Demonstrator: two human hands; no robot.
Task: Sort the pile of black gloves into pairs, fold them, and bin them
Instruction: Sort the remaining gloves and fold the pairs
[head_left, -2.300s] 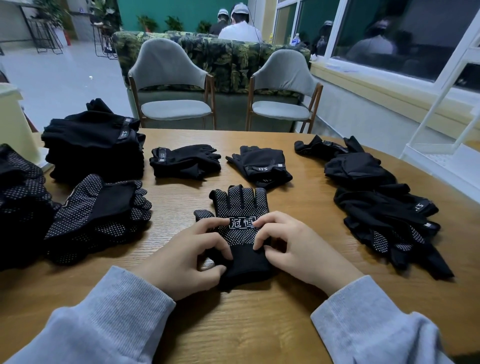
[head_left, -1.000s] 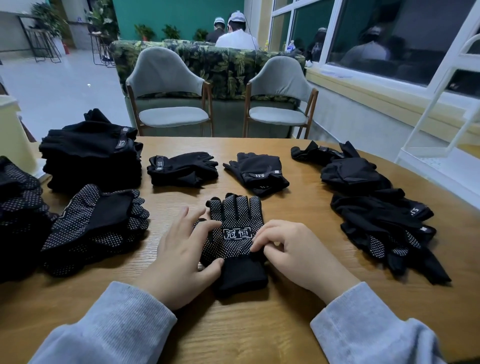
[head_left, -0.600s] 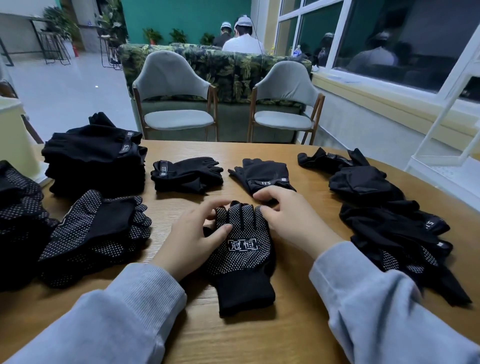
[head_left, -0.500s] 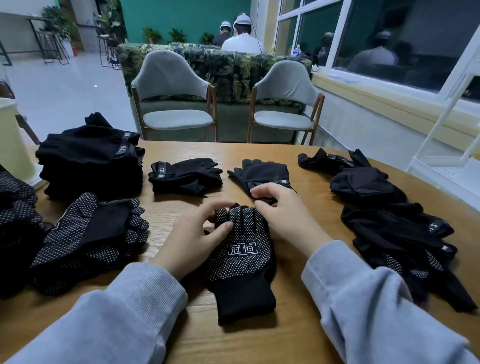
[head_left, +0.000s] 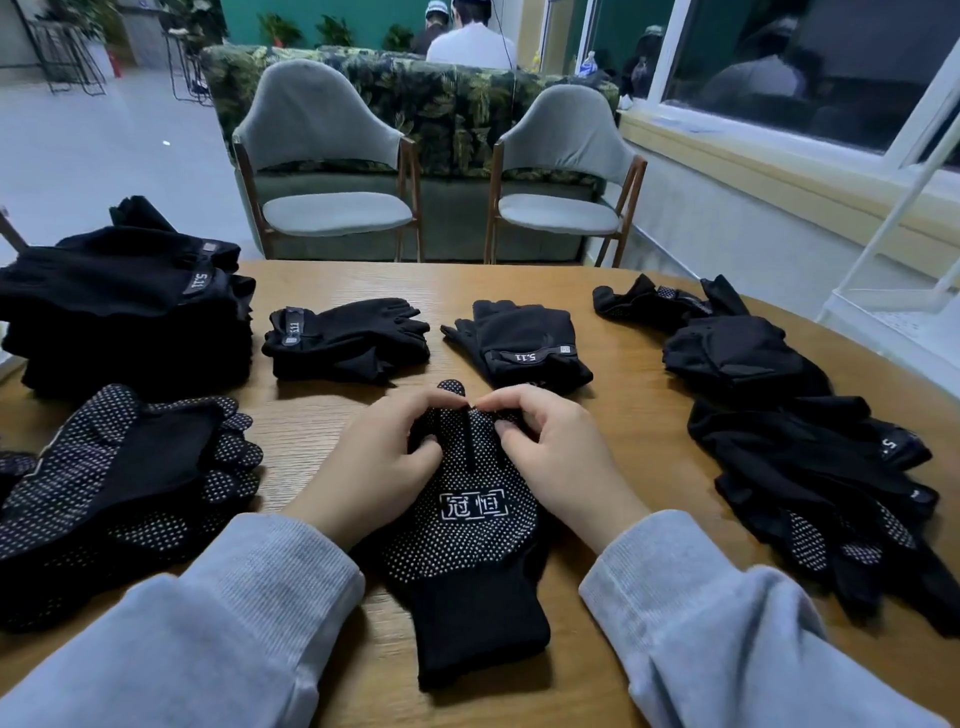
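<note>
Midway across a wooden worktop (head_left: 639, 436), a dotted black glove (head_left: 478, 525) lies palm-up with its cuff toward the near edge, apparently one of a stacked pair, though the layers cannot be told apart. Both hands work at its far end. The left hand (head_left: 379, 457) has its fingers curled over the glove's finger section, pinching the fabric; the right hand (head_left: 550, 452) mirrors it, fingertips bent down and nipping the same section, the two hands nearly touching at the middle. One glove fingertip pokes out beyond them. The risk from here looks to be a crooked fold: if the pinch catches only the top layer, the one beneath could slide askew and the pair come apart; the stray fingertip might also escape the fold. Folded plain gloves (head_left: 348, 338) sit at the far side, a dotted stack (head_left: 119, 483) at near left, and the unsorted pile (head_left: 800, 441) at right, close enough to be dragged by a sleeve.
</note>
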